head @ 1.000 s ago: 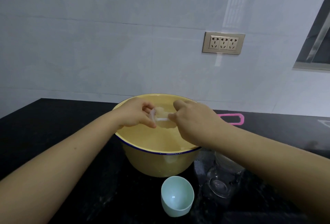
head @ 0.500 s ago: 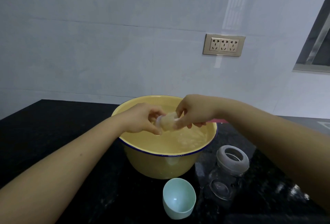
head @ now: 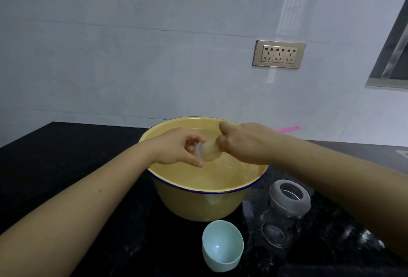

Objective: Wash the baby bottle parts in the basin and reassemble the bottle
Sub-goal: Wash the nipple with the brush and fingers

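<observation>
Above the basin (head: 198,207), nipple (head: 210,154) held crosswise, rim pinched by left hand (head: 174,147), tip by right hand (head: 245,144).

Triple wall socket (head: 279,54), pink strip (head: 288,128), black countertop (head: 66,166)

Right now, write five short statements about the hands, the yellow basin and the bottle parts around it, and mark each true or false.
1. The left hand and the right hand both hold the translucent silicone nipple over the yellow blue-rimmed enamel basin. True.
2. The pale green plastic cap floats in the basin. False: it lies on the black stone counter in front of the basin.
3. The clear bottle with a grey collar sits on the counter, right of the cap. True.
4. The basin is dry. False: it holds water.
5. The gold triple wall socket is above and right of the basin. True.
</observation>
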The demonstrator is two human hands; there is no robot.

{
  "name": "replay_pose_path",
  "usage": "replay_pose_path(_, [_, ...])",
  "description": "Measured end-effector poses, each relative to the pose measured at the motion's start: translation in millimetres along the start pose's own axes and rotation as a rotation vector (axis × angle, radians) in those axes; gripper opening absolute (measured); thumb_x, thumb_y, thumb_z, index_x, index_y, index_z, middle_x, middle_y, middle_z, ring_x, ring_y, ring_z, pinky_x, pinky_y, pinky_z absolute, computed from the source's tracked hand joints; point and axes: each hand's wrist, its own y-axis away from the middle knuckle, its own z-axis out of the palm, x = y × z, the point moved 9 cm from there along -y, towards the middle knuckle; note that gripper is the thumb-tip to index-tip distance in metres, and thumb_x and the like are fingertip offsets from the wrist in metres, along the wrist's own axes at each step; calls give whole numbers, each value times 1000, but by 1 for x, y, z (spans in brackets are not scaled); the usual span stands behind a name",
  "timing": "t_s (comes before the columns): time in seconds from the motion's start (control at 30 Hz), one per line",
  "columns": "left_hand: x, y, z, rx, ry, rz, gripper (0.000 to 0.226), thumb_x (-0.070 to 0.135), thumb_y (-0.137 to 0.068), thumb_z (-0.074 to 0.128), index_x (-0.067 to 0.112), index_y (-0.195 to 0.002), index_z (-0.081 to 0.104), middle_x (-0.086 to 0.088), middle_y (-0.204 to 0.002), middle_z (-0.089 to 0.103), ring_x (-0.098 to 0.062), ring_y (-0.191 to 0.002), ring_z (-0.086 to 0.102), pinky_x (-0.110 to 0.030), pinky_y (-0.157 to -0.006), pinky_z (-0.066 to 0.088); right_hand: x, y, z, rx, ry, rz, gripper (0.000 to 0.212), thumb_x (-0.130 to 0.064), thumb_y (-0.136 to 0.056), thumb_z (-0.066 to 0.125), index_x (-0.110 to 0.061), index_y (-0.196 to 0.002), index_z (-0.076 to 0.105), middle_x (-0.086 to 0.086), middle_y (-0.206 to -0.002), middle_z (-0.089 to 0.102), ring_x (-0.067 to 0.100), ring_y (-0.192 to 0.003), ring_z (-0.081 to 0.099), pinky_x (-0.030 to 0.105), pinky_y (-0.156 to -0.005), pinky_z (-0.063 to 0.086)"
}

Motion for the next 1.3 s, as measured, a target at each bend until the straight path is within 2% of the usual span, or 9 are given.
replay_pose_path(0.1, [1,0,1,-4,11,18,36,21,-68,83,25,-99,64,-10,-96,68,-26,-93,64,-47,-91,51,1,-1,1,-41,16,41,26,-13,-98,36,-13,-114,55,3,-89,37,14,-51,25,28,-45,20])
replay_pose_path(0.2, [1,-2,-1,19,29,24,40,14,-70,82,21,-106,65,-2,-98,68,-17,-94,64,-31,-89,53,5,-3,0,-57,-63,107,24,-21,-99,36,-17,-103,60,2,-92,55,21,-66,41,29,-55,31])
replay_pose_path(0.3, [5,0,0,16,58,39,43,8,-70,81,20,-108,65,0,-99,68,-11,-92,64,-19,-82,52,12,-5,12,-167,-401,207,34,-31,-101,34,-12,-88,60,-2,-71,52,20,-70,48,29,-62,35])
replay_pose_path(0.43, [6,-1,0,20,65,54,45,6,-70,81,19,-110,65,-1,-100,68,-11,-92,64,-20,-82,52,13,-6,21,-188,-706,281,30,-32,-99,37,-13,-106,60,-8,-62,55,8,-57,49,23,-55,38])
replay_pose_path(0.63, [6,-1,-1,27,83,55,46,9,-69,82,22,-110,65,2,-101,69,-15,-96,65,-28,-88,54,11,4,0,3,-539,156,39,-41,-85,63,-22,-116,50,-1,-99,53,17,-85,51,28,-71,38])
replay_pose_path(0.8, [8,2,-3,45,100,56,43,9,-69,82,29,-104,65,4,-102,69,-13,-97,65,-31,-91,54,-3,9,-14,129,-91,62,24,-32,-100,38,-19,-114,52,0,-103,62,25,-91,60,29,-60,34])
replay_pose_path(0.93, [10,3,-6,68,75,51,45,11,-71,81,26,-109,63,9,-102,67,-8,-97,63,-22,-87,53,-1,3,-10,152,-64,136,16,-18,-96,42,-18,-106,55,0,-97,61,24,-84,59,27,-46,21])
replay_pose_path(1.17, [13,4,-4,65,29,78,42,11,-70,81,26,-106,66,7,-101,68,-8,-97,63,-23,-88,51,-3,-1,25,-181,-536,193,28,-17,-99,35,-7,-101,61,5,-91,62,26,-89,58,34,-77,44])
replay_pose_path(1.3, [15,5,-4,64,-7,88,41,13,-72,80,25,-108,66,7,-101,67,-5,-95,62,-22,-86,50,-4,-6,25,-281,-694,209,46,-29,-103,26,-9,-96,66,-7,-64,52,19,-57,51,21,-53,43])
